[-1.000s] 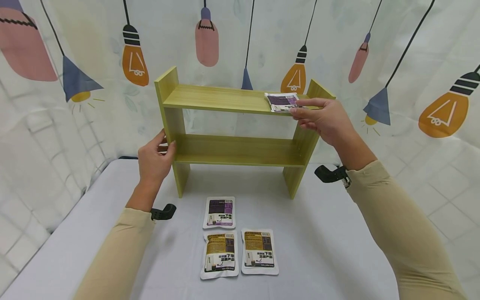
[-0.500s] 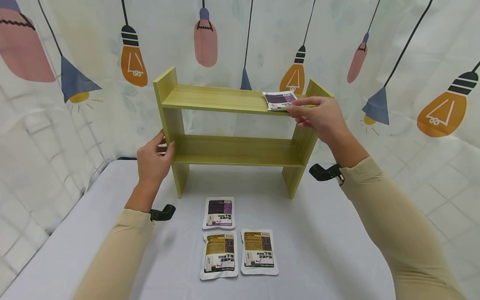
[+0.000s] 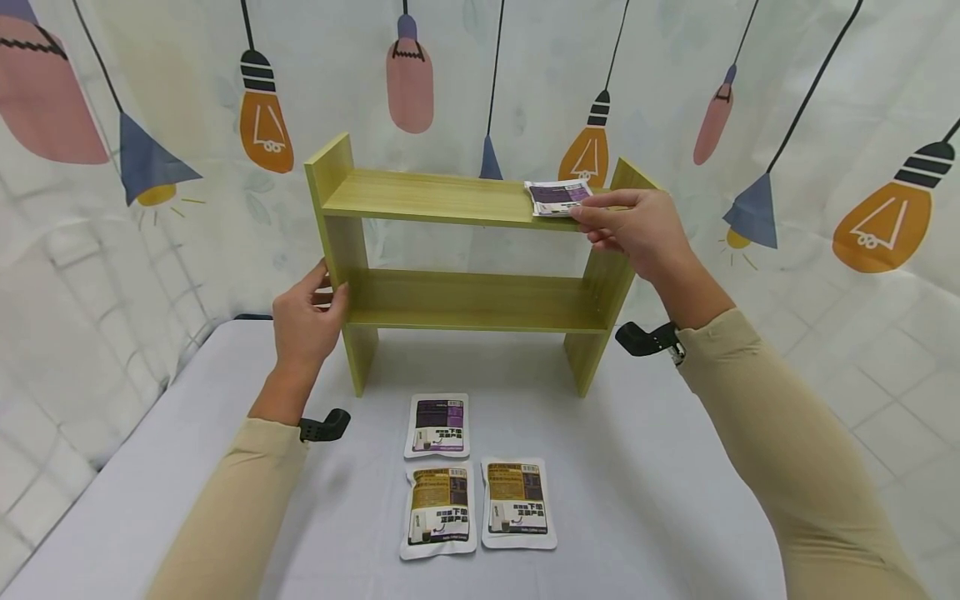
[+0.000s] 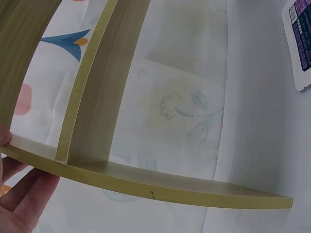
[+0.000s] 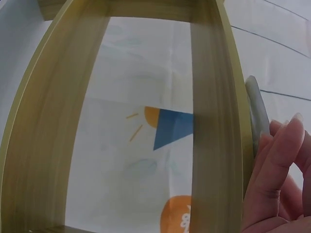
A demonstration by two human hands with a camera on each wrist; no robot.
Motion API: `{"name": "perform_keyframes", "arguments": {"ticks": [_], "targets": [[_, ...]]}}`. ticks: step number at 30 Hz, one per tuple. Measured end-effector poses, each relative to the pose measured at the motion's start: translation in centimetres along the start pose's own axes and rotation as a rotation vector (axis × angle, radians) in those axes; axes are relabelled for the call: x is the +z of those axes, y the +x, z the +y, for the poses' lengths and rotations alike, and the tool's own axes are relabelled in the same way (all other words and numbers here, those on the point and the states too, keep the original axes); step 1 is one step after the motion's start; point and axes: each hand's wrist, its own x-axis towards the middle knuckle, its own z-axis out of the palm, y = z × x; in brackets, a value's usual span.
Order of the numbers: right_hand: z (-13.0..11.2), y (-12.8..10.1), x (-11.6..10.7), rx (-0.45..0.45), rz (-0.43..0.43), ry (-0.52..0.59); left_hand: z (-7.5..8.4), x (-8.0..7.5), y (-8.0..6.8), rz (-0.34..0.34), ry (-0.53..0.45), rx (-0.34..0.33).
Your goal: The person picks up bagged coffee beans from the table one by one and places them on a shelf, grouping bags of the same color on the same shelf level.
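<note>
Purple-labelled pouch (image 3: 553, 198) sat on the top shelf (image 3: 427, 197), slightly farther back than earlier; we saw right hand (image 3: 636, 229) pinching its edge, left hand (image 3: 309, 321) gripping the rack (image 3: 480, 302).

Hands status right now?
Left hand: holding the rack's left side panel.
Right hand: pinching the purple-labelled packet on the top shelf.

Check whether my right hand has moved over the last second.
Yes, slightly: in the head view, your right hand has shifted a little left, and slightly up in the picture, judged against the shelf.
</note>
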Motion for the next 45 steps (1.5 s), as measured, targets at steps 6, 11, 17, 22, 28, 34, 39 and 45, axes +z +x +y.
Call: {"name": "perform_keyframes", "arguments": {"ticks": [6,11,17,22,28,34,39,45], "targets": [[0.0,0.3,0.0,-0.004,-0.007,-0.036,-0.2,0.0,0.0,0.003,-0.001,-0.002],[-0.2,0.4,0.1,0.009,0.001,-0.031,-0.2,0.0,0.0,0.005,0.001,0.002],[-0.2,0.5,0.1,0.009,-0.006,-0.041,-0.1,0.1,0.1,0.004,0.006,0.003],[0.0,0.5,0.2,0.003,-0.007,-0.049,-0.2,0.1,0.0,0.004,0.003,0.001],[0.0,0.4,0.1,-0.002,-0.005,-0.045,-0.1,0.1,0.0,0.002,0.003,0.002],[0.3,0.0,-0.1,-0.013,0.002,-0.038,-0.1,0.1,0.0,-0.004,0.001,-0.006],[0.6,-0.2,-0.3,-0.027,0.014,-0.009,-0.2,0.1,0.0,0.002,0.004,0.001],[1.0,-0.7,-0.2,-0.068,0.007,0.093,-0.1,0.1,0.1,0.007,0.011,0.009]]}}
